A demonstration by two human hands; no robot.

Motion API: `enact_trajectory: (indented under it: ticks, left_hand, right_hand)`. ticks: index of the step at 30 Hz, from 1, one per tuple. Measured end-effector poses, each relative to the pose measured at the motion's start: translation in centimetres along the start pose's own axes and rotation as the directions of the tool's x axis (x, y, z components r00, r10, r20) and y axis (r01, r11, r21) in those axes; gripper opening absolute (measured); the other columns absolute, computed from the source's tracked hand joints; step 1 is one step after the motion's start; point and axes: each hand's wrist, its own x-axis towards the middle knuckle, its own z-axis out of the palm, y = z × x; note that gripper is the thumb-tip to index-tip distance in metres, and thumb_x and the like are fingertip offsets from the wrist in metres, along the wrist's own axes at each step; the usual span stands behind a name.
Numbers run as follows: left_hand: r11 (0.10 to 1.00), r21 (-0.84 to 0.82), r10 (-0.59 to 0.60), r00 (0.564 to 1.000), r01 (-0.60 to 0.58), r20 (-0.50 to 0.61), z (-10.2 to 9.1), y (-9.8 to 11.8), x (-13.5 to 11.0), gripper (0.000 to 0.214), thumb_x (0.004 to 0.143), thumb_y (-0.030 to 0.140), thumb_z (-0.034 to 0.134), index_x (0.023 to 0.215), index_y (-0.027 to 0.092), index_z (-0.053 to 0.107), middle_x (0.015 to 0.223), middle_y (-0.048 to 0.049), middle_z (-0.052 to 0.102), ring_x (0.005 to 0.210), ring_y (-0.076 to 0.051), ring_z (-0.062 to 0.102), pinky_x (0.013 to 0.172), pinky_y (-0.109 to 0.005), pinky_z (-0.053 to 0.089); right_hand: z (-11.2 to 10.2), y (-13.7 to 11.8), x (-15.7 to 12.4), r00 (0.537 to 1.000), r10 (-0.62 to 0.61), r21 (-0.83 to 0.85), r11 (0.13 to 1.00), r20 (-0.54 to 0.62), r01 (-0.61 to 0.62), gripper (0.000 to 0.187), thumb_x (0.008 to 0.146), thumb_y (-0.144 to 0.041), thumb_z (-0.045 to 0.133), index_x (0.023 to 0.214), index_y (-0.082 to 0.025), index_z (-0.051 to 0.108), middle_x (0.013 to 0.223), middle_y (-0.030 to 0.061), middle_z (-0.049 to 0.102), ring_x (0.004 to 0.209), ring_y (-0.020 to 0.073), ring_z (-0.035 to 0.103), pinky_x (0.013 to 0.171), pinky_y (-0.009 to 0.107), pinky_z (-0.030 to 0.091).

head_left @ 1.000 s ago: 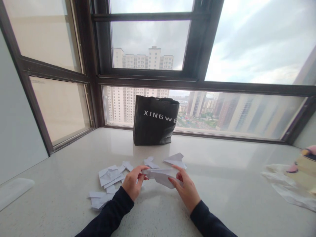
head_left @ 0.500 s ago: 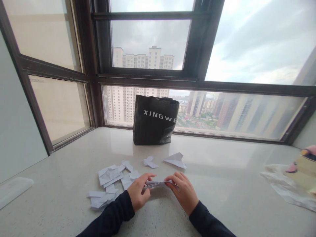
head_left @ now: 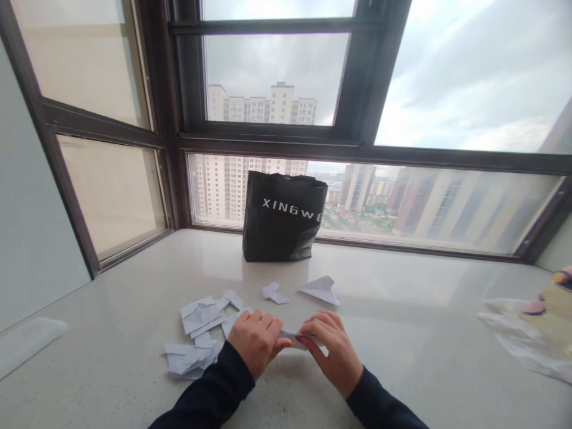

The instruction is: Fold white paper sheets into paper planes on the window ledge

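Observation:
Between my two hands is a piece of folded white paper (head_left: 292,337), mostly covered by the fingers. My left hand (head_left: 257,341) grips its left part, with the thumb along the near edge. The right end is pinched by my right hand (head_left: 333,345), thumb below and fingers on top. Beyond the hands lie a paper plane (head_left: 320,290) and a small folded paper piece (head_left: 274,292). A loose pile of folded papers (head_left: 203,316) spreads beside my left hand, partly behind it and the sleeve.
A black bag (head_left: 283,217) with white lettering stands upright at the back, before the window. On the far left lies a whitish flat object (head_left: 31,345). At the right edge, crumpled white plastic (head_left: 513,333) lies beside a yellowish item with pink (head_left: 554,307). The white counter (head_left: 415,333) carries everything.
My left hand has turned over the folded paper and moved right, its fingers now curled closer to my right hand. Less of the paper shows. The view has shifted slightly.

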Motion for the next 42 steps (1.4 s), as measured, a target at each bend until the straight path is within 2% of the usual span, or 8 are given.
enact_trajectory:
  ticks: [9, 17, 21, 25, 26, 33, 38, 42]
  left_hand:
    - [0.996, 0.088, -0.044, 0.978, 0.026, 0.205, 1.0, 1.1, -0.2, 0.016, 0.084, 0.021, 0.033, 0.079, 0.017, 0.048, 0.07, -0.003, 0.056, 0.061, -0.019, 0.056, 0.048, -0.027, 0.041]
    - [0.998, 0.051, -0.049, 0.97, 0.038, 0.237, 0.9, 1.2, 0.1, 0.018, 0.081, 0.032, 0.04, 0.077, 0.017, 0.05, 0.068, -0.0041, 0.057, 0.06, -0.019, 0.057, 0.046, -0.024, 0.04]
    - [0.98, -0.068, -0.174, 0.97, 0.187, 0.167, -2.1, -1.6, 0.9, 0.025, 0.084, 0.033, 0.031, 0.087, 0.019, 0.051, 0.081, -0.0051, 0.06, 0.076, -0.019, 0.056, 0.064, -0.026, 0.042]
    - [0.894, -0.041, -0.429, 0.879, 0.446, 0.208, -5.8, -6.9, 0.9, 0.026, 0.083, 0.023, 0.028, 0.096, 0.02, 0.05, 0.085, -0.0034, 0.06, 0.074, -0.016, 0.055, 0.066, -0.028, 0.04]
    - [0.878, -0.008, -0.451, 0.832, 0.479, 0.324, -6.4, -7.9, 0.6, 0.024, 0.081, 0.027, 0.032, 0.094, 0.02, 0.051, 0.08, -0.0019, 0.059, 0.069, -0.016, 0.055, 0.061, -0.027, 0.039]
    - [0.939, 0.075, -0.319, 0.775, 0.334, 0.545, -5.2, -8.0, -2.7, 0.033, 0.038, 0.029, 0.071, 0.067, 0.021, 0.058, 0.064, 0.0022, 0.055, 0.066, -0.02, 0.051, 0.058, -0.027, 0.037]
    - [0.955, 0.123, -0.29, 0.755, 0.27, 0.589, -4.5, -6.9, -2.4, 0.022, 0.042, 0.021, 0.067, 0.063, 0.021, 0.059, 0.07, -0.0011, 0.054, 0.072, -0.022, 0.05, 0.062, -0.031, 0.037]
    - [0.942, 0.11, -0.327, 0.8, 0.316, 0.503, -5.5, -7.0, -1.5, 0.018, 0.049, 0.014, 0.053, 0.065, 0.022, 0.057, 0.081, -0.002, 0.054, 0.078, -0.022, 0.049, 0.066, -0.035, 0.034]
  right_hand:
    - [0.1, -0.3, 0.1, 0.995, -0.063, -0.043, 0.997, 0.075, 0.067, 0.018, 0.085, -0.027, 0.041, 0.086, -0.022, 0.059, 0.069, 0.0019, 0.061, 0.065, 0.0153, 0.049, 0.062, 0.029, 0.032]
    - [0.5, 0.2, -0.1, 0.991, -0.038, -0.135, 0.989, 0.126, 0.055, 0.025, 0.086, -0.034, 0.038, 0.081, -0.022, 0.06, 0.064, 0.0015, 0.058, 0.062, 0.015, 0.048, 0.062, 0.028, 0.03]
    - [0.3, 0.6, -0.1, 0.999, -0.013, -0.137, 0.99, 0.037, 0.018, 0.029, 0.087, -0.032, 0.034, 0.08, -0.02, 0.059, 0.065, 0.0022, 0.057, 0.062, 0.0151, 0.047, 0.062, 0.028, 0.028]
    - [0.6, 1.1, -0.3, 0.995, 0.029, -0.164, 0.986, 0.092, -0.013, 0.027, 0.087, -0.034, 0.036, 0.081, -0.023, 0.059, 0.064, 0.0004, 0.058, 0.062, 0.0162, 0.047, 0.062, 0.029, 0.026]
    - [0.7, 1.2, -0.3, 0.994, 0.038, -0.167, 0.986, 0.1, -0.021, 0.026, 0.086, -0.034, 0.036, 0.082, -0.024, 0.059, 0.064, -0.0001, 0.059, 0.062, 0.0163, 0.047, 0.063, 0.03, 0.026]
    - [0.8, 1.2, -0.4, 0.993, 0.066, -0.171, 0.984, 0.093, -0.049, 0.024, 0.086, -0.032, 0.038, 0.085, -0.024, 0.061, 0.065, -0.0001, 0.061, 0.062, 0.0148, 0.048, 0.063, 0.029, 0.026]
    - [0.9, 1.1, -0.4, 0.993, 0.068, -0.163, 0.985, 0.093, -0.052, 0.019, 0.085, -0.029, 0.042, 0.083, -0.025, 0.06, 0.066, -0.0016, 0.061, 0.062, 0.0142, 0.049, 0.065, 0.029, 0.026]
    - [0.9, 1.1, -0.4, 0.994, 0.074, -0.154, 0.986, 0.08, -0.061, 0.017, 0.084, -0.029, 0.044, 0.082, -0.026, 0.06, 0.065, -0.002, 0.061, 0.061, 0.0134, 0.049, 0.065, 0.029, 0.026]
